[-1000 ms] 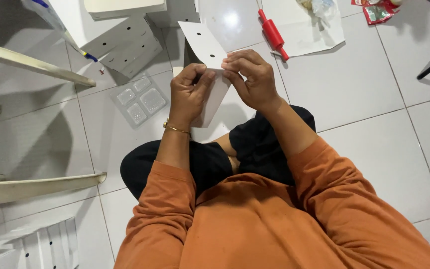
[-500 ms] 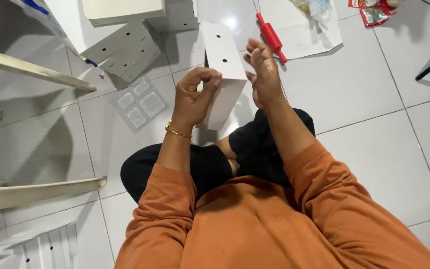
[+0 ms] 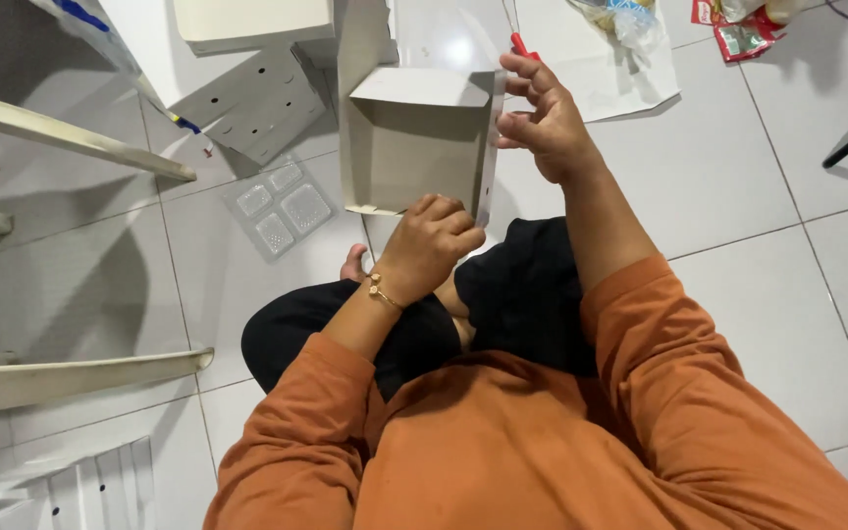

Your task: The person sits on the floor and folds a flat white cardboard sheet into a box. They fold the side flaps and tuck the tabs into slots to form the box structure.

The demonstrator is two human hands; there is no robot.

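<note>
Hands shape a white box point(image 3: 414, 147): left hand point(image 3: 431, 240) grips its bottom edge, right hand point(image 3: 542, 113), fingers loosely spread, steadies the side flap; squaring corners firmly seems wise.

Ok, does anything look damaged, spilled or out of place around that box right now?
No damage or spill stands out. The half-folded white box has one side flap loose by the right hand, while the left hand grips its near edge. Flat perforated box blanks and a clear plastic tray lie scattered on the floor.

Right hand point(image 3: 542, 118) is hiding most of the red-handled tool point(image 3: 523, 46); cardboard box point(image 3: 414, 137) top and snack packets point(image 3: 738, 25) are running off frame edge.
</note>
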